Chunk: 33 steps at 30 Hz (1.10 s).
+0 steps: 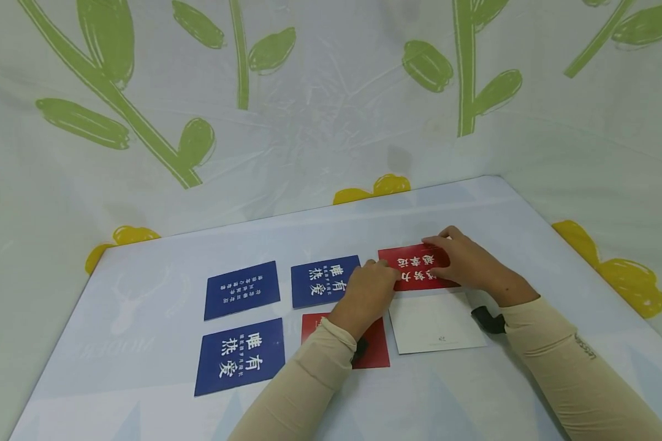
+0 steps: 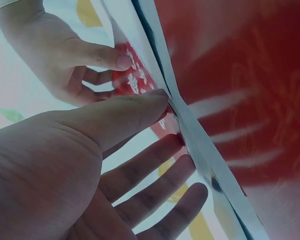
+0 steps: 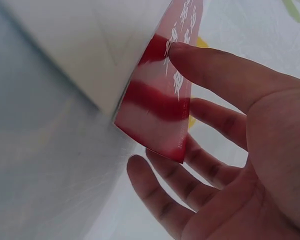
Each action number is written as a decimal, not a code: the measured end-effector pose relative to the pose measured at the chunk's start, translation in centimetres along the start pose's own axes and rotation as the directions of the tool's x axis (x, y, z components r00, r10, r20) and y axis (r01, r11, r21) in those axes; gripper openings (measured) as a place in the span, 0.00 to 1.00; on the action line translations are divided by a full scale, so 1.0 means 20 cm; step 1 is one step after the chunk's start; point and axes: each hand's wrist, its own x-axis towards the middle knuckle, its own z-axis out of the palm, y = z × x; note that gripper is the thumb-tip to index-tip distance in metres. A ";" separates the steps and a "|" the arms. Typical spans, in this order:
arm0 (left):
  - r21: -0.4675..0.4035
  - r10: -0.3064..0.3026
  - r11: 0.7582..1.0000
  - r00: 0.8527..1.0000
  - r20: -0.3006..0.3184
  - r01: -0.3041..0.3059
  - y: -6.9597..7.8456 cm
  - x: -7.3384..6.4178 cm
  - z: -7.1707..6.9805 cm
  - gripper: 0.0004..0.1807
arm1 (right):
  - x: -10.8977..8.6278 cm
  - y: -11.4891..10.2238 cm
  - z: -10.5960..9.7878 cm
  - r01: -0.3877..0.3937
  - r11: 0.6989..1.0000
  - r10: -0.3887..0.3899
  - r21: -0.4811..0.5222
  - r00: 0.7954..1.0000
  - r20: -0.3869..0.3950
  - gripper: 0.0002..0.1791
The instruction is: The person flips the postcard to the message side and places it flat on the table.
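- Red and glossy, the far red card (image 1: 414,267) is on the right half of the worktop (image 1: 160,355), in the far row, with its white lettering up; whether it lies quite flat or is slightly raised, I cannot tell.
- Left hand (image 1: 364,294): its grip pinches the far red card at the left edge, with the thumb (image 2: 140,110) toward the printed side and the other fingers loosely spread.
- Right hand (image 1: 466,260): its grip also grasps that card, thumb on the lettering near the right end, fingertips reaching the far edge.
- Handling, by its look: light, thin and fairly stiff, so it should need hardly any force; squeezing hard could bow it or crease a corner.
- Shine across the printed side suggests a smooth coating, likely a bit slippery and quick to take smudges.
- Best hold: opposite edges, left and right, with a gentle pinch and little pressure on the middle.
- White card (image 1: 438,321): just on the near side of the far red card, so careless fingers could nudge it.
- Near red card (image 1: 377,346): left of the white card, partly hidden by the left forearm.
- Blue cards (image 1: 239,358): three, toward the left, one of them beside the left hand.
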 end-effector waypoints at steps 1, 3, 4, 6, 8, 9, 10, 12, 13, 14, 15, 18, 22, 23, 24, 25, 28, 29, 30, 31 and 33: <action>-0.002 0.001 1.000 1.000 -0.001 -0.001 0.00 0.00 0.00 0.22 | 0.00 0.00 0.00 0.001 1.000 -0.001 0.002 1.000 -0.003 0.40; -0.009 0.000 1.000 1.000 -0.002 0.000 0.00 0.00 0.00 0.22 | 0.00 -0.01 -0.01 -0.002 1.000 0.002 0.005 1.000 -0.006 0.41; -0.014 0.001 1.000 1.000 -0.002 -0.001 0.00 0.00 0.00 0.21 | 0.00 -0.01 -0.01 -0.002 1.000 0.003 0.006 1.000 -0.008 0.40; -0.022 0.002 1.000 1.000 -0.002 -0.002 0.00 0.01 0.00 0.22 | 0.00 -0.01 -0.01 -0.003 1.000 0.003 0.004 1.000 -0.014 0.39; -0.027 0.003 1.000 1.000 -0.004 -0.003 -0.01 0.01 0.01 0.22 | 0.00 -0.01 -0.01 -0.001 1.000 0.001 0.001 1.000 -0.020 0.37; -0.031 0.005 1.000 1.000 -0.006 -0.005 -0.01 0.01 0.01 0.22 | 0.00 -0.01 -0.01 0.002 1.000 -0.002 -0.002 1.000 -0.027 0.36; -0.038 0.004 0.999 1.000 -0.008 -0.004 -0.01 0.01 0.01 0.23 | 0.00 -0.01 -0.01 0.003 1.000 -0.004 -0.002 0.999 -0.032 0.35; -0.056 0.001 0.998 1.000 -0.013 -0.002 -0.01 0.01 0.01 0.23 | 0.00 -0.01 -0.01 0.008 1.000 -0.008 -0.002 0.999 -0.044 0.34; -0.067 -0.003 0.998 1.000 -0.016 0.002 -0.01 0.01 0.01 0.24 | 0.00 -0.01 -0.01 0.008 1.000 -0.008 0.001 0.999 -0.048 0.33; -0.082 -0.005 0.997 1.000 -0.018 0.004 -0.01 0.01 0.00 0.24 | 0.00 -0.01 -0.01 0.010 1.000 -0.009 0.004 0.999 -0.053 0.32; -0.100 -0.010 0.995 1.000 -0.020 0.008 -0.01 0.01 0.00 0.24 | 0.00 -0.01 -0.02 0.009 1.000 -0.008 0.008 0.998 -0.055 0.32; -0.158 -0.029 0.987 0.999 -0.021 0.025 -0.02 0.01 -0.01 0.24 | 0.00 -0.01 -0.02 0.008 1.000 -0.006 0.023 0.998 -0.059 0.30; -0.254 -0.082 0.964 0.996 -0.021 0.074 -0.03 0.02 -0.02 0.26 | 0.00 -0.01 -0.02 0.003 0.999 0.000 0.040 0.998 -0.061 0.29; -0.274 -0.097 0.958 0.995 -0.023 0.087 -0.04 0.02 -0.02 0.27 | 0.00 -0.01 -0.02 0.004 0.999 -0.001 0.045 0.998 -0.062 0.29; -0.293 -0.112 0.951 0.993 -0.027 0.099 -0.04 0.02 -0.02 0.28 | 0.00 -0.01 -0.02 0.004 0.999 -0.001 0.049 0.998 -0.062 0.29; -0.309 -0.127 0.944 0.991 -0.031 0.111 -0.04 0.02 -0.03 0.29 | 0.00 -0.01 -0.02 0.005 0.999 -0.002 0.053 0.998 -0.064 0.28; -0.345 -0.164 0.928 0.985 -0.043 0.140 -0.05 0.02 -0.03 0.31 | -0.01 -0.01 -0.02 0.008 0.998 -0.004 0.065 0.998 -0.066 0.27; -0.354 -0.178 0.923 0.983 -0.047 0.150 -0.05 0.02 -0.04 0.31 | -0.01 -0.01 -0.03 0.010 0.998 -0.005 0.067 0.998 -0.067 0.27; -0.361 -0.189 0.919 0.981 -0.050 0.159 -0.05 0.02 -0.04 0.32 | -0.01 -0.01 -0.03 0.010 0.998 -0.005 0.069 0.998 -0.067 0.27; -0.372 -0.201 0.913 0.978 -0.048 0.169 -0.06 0.02 -0.04 0.34 | -0.01 -0.01 -0.03 0.012 0.997 -0.007 0.070 0.998 -0.069 0.27; -0.394 -0.220 0.900 0.975 -0.044 0.185 -0.06 0.03 -0.05 0.36 | -0.01 -0.01 -0.03 0.016 0.997 -0.010 0.073 0.997 -0.072 0.27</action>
